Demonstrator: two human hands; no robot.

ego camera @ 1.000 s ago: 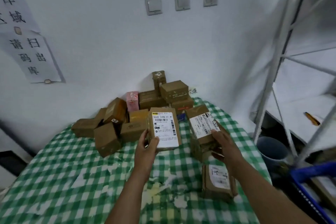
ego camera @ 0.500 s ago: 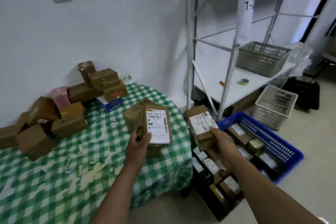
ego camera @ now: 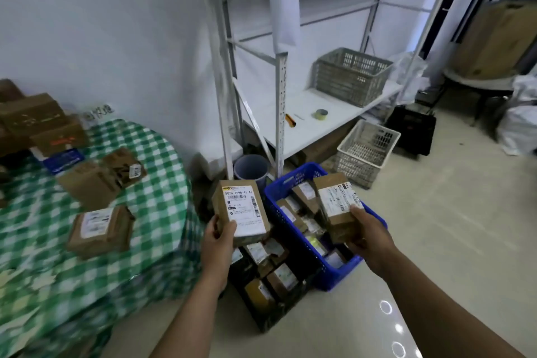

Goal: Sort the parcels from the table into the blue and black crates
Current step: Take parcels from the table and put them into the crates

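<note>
My left hand point(ego camera: 218, 241) holds one brown box, the left box point(ego camera: 242, 208), by its bottom end, with my thumb on the front near the white label and my fingers curled round the back. My right hand point(ego camera: 369, 237) holds another brown box, the right box point(ego camera: 338, 206), the same way, with my thumb on the low corner of its label. My hands are apart, and each one is wrapped tight round its own box. Both boxes are up in the air with their labels facing me. The right box hangs over the blue crate point(ego camera: 338, 272), which sits on the floor and has many small parcels in it. The left box hangs over the far end of the black crate point(ego camera: 270, 322), which sits on the floor just beside the blue crate and also has parcels in it. The black crate is between the blue crate and the table point(ego camera: 157, 183). The table is on my left and has a green and white check cloth on it. More brown parcels lie on the cloth: one with a white label point(ego camera: 98, 229) close to me, one point(ego camera: 90, 183) behind it, and a pile point(ego camera: 32, 116) at the back by the wall. Behind the crates stands a white shelf point(ego camera: 308, 125) with a grey basket point(ego camera: 351, 75) and a roll of tape point(ego camera: 321, 113) on it. A white basket point(ego camera: 367, 151) and a grey bucket point(ego camera: 251, 167) sit on the floor near the shelf
</note>
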